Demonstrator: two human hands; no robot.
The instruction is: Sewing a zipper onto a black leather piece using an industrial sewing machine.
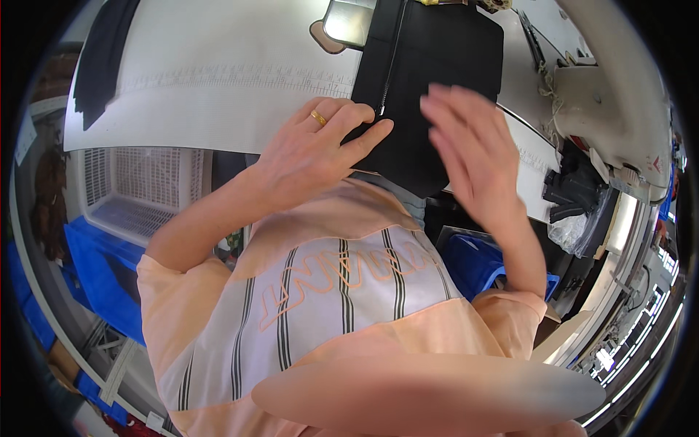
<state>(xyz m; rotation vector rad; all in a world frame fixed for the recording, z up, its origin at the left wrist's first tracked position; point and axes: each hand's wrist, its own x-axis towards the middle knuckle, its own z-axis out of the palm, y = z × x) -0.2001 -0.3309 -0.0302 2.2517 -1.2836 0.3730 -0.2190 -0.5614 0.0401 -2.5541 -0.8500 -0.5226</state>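
Observation:
A black fabric piece [460, 51] with a zipper [393, 62] running lengthwise along its left part lies over the white table, its near end hanging toward my body. My left hand [320, 142], with a gold ring, has its fingers bent and its thumb closed on the left edge of the fabric, beside the zipper's near end. Slightly smeared by motion, my right hand [473, 146] hovers over the fabric's right side. Its fingers are stretched and the thumb stands apart, with nothing held.
A measuring scale is printed along the white table [196, 44]. Dark cloth [105, 62] drapes at its far left. A metal plate [348, 23] lies near the fabric, and a sewing machine [611, 109] stands at right. Below are a white basket [138, 178] and blue bins [105, 262].

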